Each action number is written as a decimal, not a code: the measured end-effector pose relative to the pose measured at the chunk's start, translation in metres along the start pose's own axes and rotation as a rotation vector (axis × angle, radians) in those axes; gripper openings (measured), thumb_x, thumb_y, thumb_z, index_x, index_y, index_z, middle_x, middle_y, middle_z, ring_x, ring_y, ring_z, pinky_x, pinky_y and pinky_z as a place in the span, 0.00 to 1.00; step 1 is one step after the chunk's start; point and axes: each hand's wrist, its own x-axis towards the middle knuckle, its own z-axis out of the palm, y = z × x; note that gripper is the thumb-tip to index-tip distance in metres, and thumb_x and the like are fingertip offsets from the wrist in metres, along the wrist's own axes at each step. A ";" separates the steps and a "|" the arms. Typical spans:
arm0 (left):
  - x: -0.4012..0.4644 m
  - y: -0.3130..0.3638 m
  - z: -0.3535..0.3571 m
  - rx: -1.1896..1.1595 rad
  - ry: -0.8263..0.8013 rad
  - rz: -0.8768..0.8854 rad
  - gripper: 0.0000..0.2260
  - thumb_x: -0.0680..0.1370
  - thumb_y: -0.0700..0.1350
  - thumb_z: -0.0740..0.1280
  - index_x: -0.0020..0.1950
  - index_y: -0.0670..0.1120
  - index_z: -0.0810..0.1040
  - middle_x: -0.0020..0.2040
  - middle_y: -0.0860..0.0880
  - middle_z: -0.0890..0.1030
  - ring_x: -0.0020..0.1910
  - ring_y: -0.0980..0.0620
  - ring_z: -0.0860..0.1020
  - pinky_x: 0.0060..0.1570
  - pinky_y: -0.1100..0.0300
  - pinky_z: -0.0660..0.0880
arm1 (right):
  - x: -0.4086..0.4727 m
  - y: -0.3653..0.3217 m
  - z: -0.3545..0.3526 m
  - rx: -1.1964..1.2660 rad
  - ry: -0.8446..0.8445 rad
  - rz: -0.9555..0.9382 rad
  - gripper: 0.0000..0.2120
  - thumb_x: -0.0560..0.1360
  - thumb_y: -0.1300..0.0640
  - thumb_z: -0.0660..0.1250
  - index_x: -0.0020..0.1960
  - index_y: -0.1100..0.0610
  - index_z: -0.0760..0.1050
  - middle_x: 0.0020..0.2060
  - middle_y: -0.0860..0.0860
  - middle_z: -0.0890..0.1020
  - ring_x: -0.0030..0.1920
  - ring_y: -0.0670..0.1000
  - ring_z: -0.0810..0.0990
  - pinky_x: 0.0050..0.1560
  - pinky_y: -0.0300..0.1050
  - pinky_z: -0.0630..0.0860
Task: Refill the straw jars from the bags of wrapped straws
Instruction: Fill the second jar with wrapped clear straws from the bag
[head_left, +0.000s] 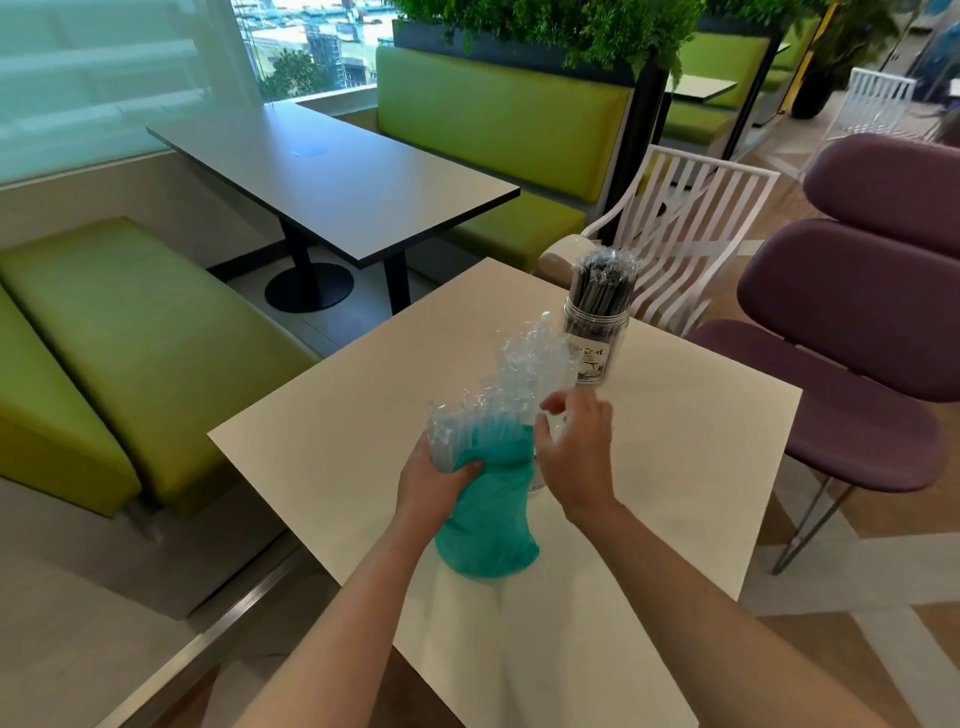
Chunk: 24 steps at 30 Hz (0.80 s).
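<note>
A bright cafe seating area: green upholstered benches, a grey table beyond, purple chairs to my right, and directly in front of me a pale square table (675, 467) where I am working.

On that table, held up in front of me, is a teal bag (485, 512) of wrapped straws (498, 410). Its long axis runs from near my body up and away toward the right, with the clear wrapped tips fanning out of its open top. My left hand (434, 480) grips the bag about its middle, thumb curled over the front. My right hand (574, 449) sits just to the right of the bundle, fingers loosely bent and spread around the straw tips; motion blur leaves me unsure whether they actually pinch any, and I think not.

Beyond the straw tips, farther right and away from me, stands a clear jar (596, 338) already packed with dark wrapped straws. A second jar may sit behind the bag, mostly hidden.

My right hand is nearer both the straw tips and the jar, so pulling a bunch along the bag's axis falls to it.

A white slatted chair (691, 228) stands behind the jar.
</note>
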 end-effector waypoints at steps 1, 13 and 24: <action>0.000 -0.001 0.000 -0.010 0.003 -0.005 0.27 0.69 0.48 0.78 0.65 0.53 0.74 0.57 0.54 0.81 0.56 0.50 0.80 0.58 0.47 0.78 | -0.005 0.000 0.002 0.095 -0.065 0.053 0.07 0.76 0.58 0.68 0.50 0.52 0.71 0.46 0.47 0.75 0.48 0.47 0.72 0.51 0.48 0.77; -0.009 -0.005 -0.004 -0.151 -0.081 -0.035 0.23 0.70 0.41 0.77 0.62 0.51 0.76 0.52 0.52 0.83 0.51 0.51 0.82 0.48 0.57 0.80 | -0.011 -0.016 0.002 0.452 -0.422 0.386 0.09 0.76 0.53 0.69 0.54 0.55 0.75 0.47 0.48 0.79 0.52 0.51 0.78 0.49 0.39 0.78; -0.014 0.004 0.001 -0.197 -0.144 -0.008 0.30 0.64 0.49 0.81 0.63 0.52 0.73 0.54 0.51 0.82 0.52 0.52 0.82 0.48 0.58 0.81 | -0.016 -0.016 0.001 0.447 -0.599 0.397 0.15 0.82 0.53 0.59 0.67 0.56 0.68 0.58 0.50 0.76 0.60 0.51 0.75 0.61 0.46 0.76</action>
